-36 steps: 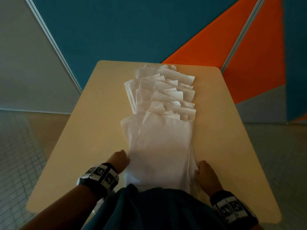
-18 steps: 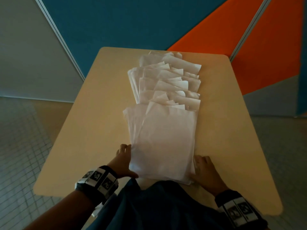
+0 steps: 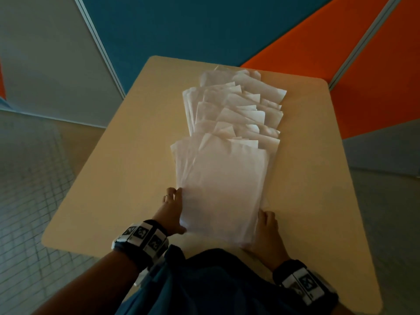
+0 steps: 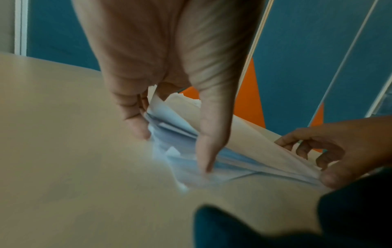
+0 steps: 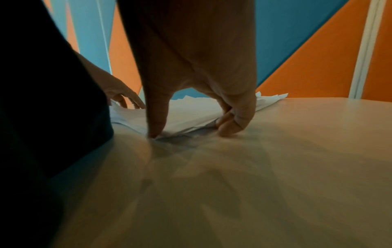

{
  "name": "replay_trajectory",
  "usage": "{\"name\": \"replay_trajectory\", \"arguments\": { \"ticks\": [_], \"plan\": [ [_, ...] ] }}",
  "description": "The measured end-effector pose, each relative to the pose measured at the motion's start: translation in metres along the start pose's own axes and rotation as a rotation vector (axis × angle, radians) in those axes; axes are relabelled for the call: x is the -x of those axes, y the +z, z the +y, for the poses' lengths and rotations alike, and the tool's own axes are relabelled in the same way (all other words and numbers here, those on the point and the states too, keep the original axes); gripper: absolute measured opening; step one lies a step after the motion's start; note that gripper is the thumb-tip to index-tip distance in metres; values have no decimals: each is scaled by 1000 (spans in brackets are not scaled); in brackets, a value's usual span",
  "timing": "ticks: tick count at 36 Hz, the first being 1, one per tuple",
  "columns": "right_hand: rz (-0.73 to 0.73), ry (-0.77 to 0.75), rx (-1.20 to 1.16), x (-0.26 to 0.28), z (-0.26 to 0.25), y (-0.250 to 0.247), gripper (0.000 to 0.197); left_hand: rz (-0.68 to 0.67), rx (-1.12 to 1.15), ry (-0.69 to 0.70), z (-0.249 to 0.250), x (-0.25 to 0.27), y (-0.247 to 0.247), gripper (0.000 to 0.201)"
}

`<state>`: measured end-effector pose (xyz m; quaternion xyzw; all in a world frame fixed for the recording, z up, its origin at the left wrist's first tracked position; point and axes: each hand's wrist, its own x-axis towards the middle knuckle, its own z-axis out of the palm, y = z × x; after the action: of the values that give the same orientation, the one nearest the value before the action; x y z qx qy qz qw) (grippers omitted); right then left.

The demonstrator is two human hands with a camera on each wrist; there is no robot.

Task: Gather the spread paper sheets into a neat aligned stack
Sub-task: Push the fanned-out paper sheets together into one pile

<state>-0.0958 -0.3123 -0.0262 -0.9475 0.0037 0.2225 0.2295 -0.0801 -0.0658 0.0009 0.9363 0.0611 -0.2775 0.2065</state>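
Beige laminate table [image 3: 127, 169], rounded corners, filling the centre of the head view; lit unevenly, darker toward the lower frame.

Wall panels [image 3: 193, 26] in teal, orange and grey, across the upper frame, divided by pale strips.

Tiled floor [image 3: 29, 178], grey grid, left and right edges of the frame.

Paper sheets [image 3: 227, 178], white, many, lying in 1 overlapping run from the upper centre of the frame down to the lower centre. Far sheets fanned with corners askew; near sheets in a thicker, roughly squared bundle at the table's near edge.

Dark blue garment [image 3: 204, 285], lower centre of frame, partly overlapping the table edge.

Left hand [image 3: 172, 210], lower centre-left, against the left edge of the near bundle; fingers extended along the paper edge, thumb at the bundle's near corner. Left wrist view shows fingertips [image 4: 137, 127] and thumb bracketing the sheet edges.

Right hand [image 3: 268, 233], lower centre-right, at the bundle's right edge; fingers curled into the sheet edges, thumb tip down at the near corner.

2 wristbands [image 3: 142, 237], black with square markers, 1 per wrist.
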Motion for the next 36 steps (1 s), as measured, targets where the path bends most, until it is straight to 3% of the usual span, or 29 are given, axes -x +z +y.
{"name": "replay_trajectory", "arguments": {
  "ticks": [3, 6, 9, 11, 14, 19, 23, 25, 28, 32, 36],
  "plan": [
    [12, 24, -80, -6, -2, -2, 71, 2, 23, -16, 2, -5, -2, 113],
    [-36, -5, -181, -15, 10, -10, 63, -12, 56, -32, -5, -10, -6, 112],
    [19, 2, -213, -27, 19, -28, 20, -34, 163, -102, -13, -15, -15, 117],
    [118, 49, -262, -40, 23, -41, 23, 38, 313, -174, -17, -26, -24, 104],
    [145, 146, -237, -65, 24, -51, 30, 187, 427, -290, -15, -51, -34, 74],
    [221, 228, -335, -112, 15, -46, 28, 221, 469, -374, 3, -97, -51, 61],
    [214, 313, -457, -143, 17, -34, 79, 210, 473, -433, 12, -133, -56, 58],
    [215, 306, -463, -149, 9, -34, 90, 195, 507, -419, 24, -140, -62, 52],
    [182, 327, -416, -143, -19, -49, 82, 170, 571, -333, 41, -142, -67, 44],
    [142, 308, -393, -150, -17, -55, 65, 188, 681, -271, 45, -143, -65, 47],
    [258, 347, -450, -159, 1, -67, 77, 313, 741, -340, 28, -150, -74, 53]
  ]
}}
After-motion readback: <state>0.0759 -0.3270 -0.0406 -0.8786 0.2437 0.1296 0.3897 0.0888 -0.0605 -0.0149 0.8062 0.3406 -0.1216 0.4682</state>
